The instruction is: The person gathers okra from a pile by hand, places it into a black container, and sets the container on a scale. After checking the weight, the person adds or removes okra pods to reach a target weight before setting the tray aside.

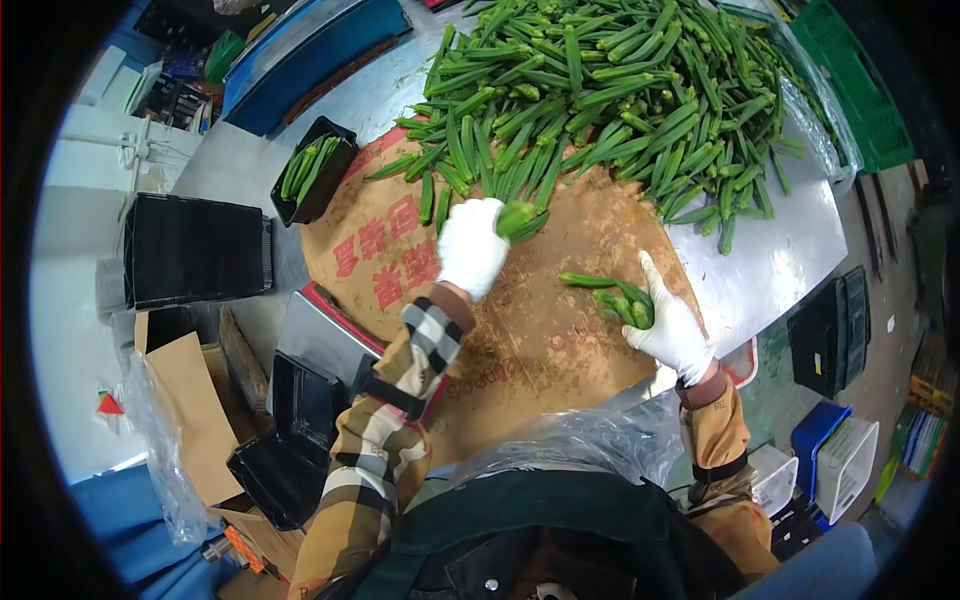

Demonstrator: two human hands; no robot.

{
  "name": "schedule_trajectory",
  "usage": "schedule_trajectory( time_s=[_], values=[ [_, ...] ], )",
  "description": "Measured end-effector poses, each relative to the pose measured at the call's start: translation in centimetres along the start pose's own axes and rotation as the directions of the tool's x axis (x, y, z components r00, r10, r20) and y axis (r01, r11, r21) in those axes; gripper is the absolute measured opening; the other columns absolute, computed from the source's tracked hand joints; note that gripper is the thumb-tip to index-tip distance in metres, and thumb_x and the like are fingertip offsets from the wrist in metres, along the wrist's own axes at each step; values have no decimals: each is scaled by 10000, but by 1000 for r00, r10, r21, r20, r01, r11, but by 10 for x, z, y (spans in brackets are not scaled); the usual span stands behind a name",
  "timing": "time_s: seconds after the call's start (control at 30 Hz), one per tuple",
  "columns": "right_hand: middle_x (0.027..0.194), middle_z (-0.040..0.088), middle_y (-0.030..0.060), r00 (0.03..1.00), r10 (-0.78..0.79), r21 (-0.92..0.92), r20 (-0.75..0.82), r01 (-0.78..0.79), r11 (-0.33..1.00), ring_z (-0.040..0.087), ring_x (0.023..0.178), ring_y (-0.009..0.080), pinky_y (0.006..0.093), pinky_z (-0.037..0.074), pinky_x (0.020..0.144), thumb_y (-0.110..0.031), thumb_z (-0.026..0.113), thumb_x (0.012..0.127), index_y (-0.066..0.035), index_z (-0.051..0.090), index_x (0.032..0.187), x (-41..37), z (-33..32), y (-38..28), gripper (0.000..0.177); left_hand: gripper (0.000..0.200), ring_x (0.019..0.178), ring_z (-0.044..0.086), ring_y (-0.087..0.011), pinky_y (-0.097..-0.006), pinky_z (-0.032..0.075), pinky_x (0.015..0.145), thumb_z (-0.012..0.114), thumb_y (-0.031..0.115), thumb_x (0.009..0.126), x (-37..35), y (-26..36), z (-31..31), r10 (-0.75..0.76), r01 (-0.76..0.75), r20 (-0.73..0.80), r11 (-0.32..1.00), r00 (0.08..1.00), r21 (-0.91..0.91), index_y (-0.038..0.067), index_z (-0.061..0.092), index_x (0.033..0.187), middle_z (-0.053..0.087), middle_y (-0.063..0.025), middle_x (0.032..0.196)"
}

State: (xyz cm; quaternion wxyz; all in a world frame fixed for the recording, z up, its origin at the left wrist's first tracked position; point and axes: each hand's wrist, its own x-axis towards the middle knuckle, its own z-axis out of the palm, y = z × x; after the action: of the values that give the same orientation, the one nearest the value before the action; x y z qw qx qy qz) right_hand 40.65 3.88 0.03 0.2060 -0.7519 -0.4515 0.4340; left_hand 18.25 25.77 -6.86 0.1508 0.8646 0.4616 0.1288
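Note:
My left hand (472,248), in a white glove, is closed around a few green okra pods (517,220) just in front of the pile. Its fingertips are partly hidden behind the glove. On the right, my white-gloved right hand (672,325) holds several okra pods (625,302) between the thumb and the fingers, over the cardboard. One pod sticks out to the left. A large heap of okra (590,90) covers the far part of the table. Under both hands lies a dirt-stained cardboard sheet (540,370) with red printing.
At the left stands a black tray (318,170) holding several okra pods. Stacked black trays (195,250) are farther left, and more black trays (290,440) lie near my left arm. A green crate (850,80) is at the far right. Clear plastic (570,445) lies before my body.

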Motion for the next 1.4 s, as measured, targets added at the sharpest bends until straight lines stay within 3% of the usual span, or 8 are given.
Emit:
schedule_trajectory(
  time_s=[0.13, 0.4, 0.5, 0.7, 0.83, 1.03, 1.2, 1.4],
  values=[
    [1235, 678, 190, 916, -271, -76, -296, 260, 963, 657, 1121, 362, 421, 520, 970, -153, 736, 760, -50, 565, 1409, 32, 19, 14, 679, 168, 912, 610, -337, -471, 505, 737, 632, 94, 834, -7, 18, 34, 150, -142, -34, 976, 988, 165, 105, 576, 992, 613, -112, 923],
    [1077, 660, 132, 826, -514, -582, -233, 305, 754, 626, 998, 335, 446, 504, 880, -166, 784, 715, -85, 607, 1214, 100, 84, 19, 536, 230, 889, 660, -375, -496, 539, 752, 682, 144, 852, -1, 20, 33, 80, -103, 96, 958, 992, 267, 76, 585, 1049, 665, -157, 906],
    [1060, 669, 130, 891, -390, -552, -231, 210, 807, 637, 979, 334, 446, 509, 862, -174, 792, 719, -93, 612, 1202, 98, 81, 22, 521, 348, 923, 685, -385, -486, 551, 777, 760, 216, 824, -7, 16, 7, -19, -13, 176, 983, 984, 182, 71, 586, 1088, 696, -169, 937],
    [1055, 732, 149, 966, -40, 179, -257, 88, 980, 719, 958, 297, 383, 557, 865, -194, 802, 778, -36, 603, 1214, 78, 76, 47, 505, 451, 900, 716, -399, -489, 567, 762, 798, 321, 805, 9, -36, -28, -404, 402, -54, 915, 913, -45, 108, 592, 1144, 735, -189, 927],
    [991, 719, 57, 988, -16, 570, -157, 104, 815, 672, 868, 156, 310, 550, 808, -83, 777, 827, -10, 615, 1199, 79, 89, 30, 413, 568, 996, 713, -377, -468, 565, 818, 832, 341, 773, 23, -62, -17, -439, 441, 74, 897, 896, -25, 68, 587, 1206, 735, -205, 1051],
    [976, 706, 41, 991, 83, 885, 103, -129, 448, 648, 854, 139, 289, 538, 762, -76, 793, 842, -30, 642, 1197, 125, 140, -11, 388, 622, 1030, 717, -365, -423, 574, 865, 864, 270, 745, 16, -70, -3, -428, 458, 167, 852, 889, -255, 15, 583, 1237, 730, -233, 1100],
    [1092, 734, 52, 996, 91, 851, 5, -52, 523, 681, 945, 136, 285, 540, 868, -53, 760, 882, -1, 654, 1226, 142, 171, -48, 364, 426, 959, 687, -168, -325, 552, 882, 796, 44, 834, -30, -51, 10, -290, 484, 397, 367, 871, -794, 12, 629, 1225, 724, -79, 1119],
    [1155, 722, 57, 983, -33, 956, 179, -166, 240, 672, 1005, 152, 301, 536, 906, -16, 759, 891, -16, 627, 1290, 105, 146, -28, 421, 432, 1016, 686, -184, -355, 556, 889, 763, 130, 911, -55, -31, -39, 21, 710, 711, -82, 703, -699, 1, 625, 1299, 713, -85, 1149]
  ],
)
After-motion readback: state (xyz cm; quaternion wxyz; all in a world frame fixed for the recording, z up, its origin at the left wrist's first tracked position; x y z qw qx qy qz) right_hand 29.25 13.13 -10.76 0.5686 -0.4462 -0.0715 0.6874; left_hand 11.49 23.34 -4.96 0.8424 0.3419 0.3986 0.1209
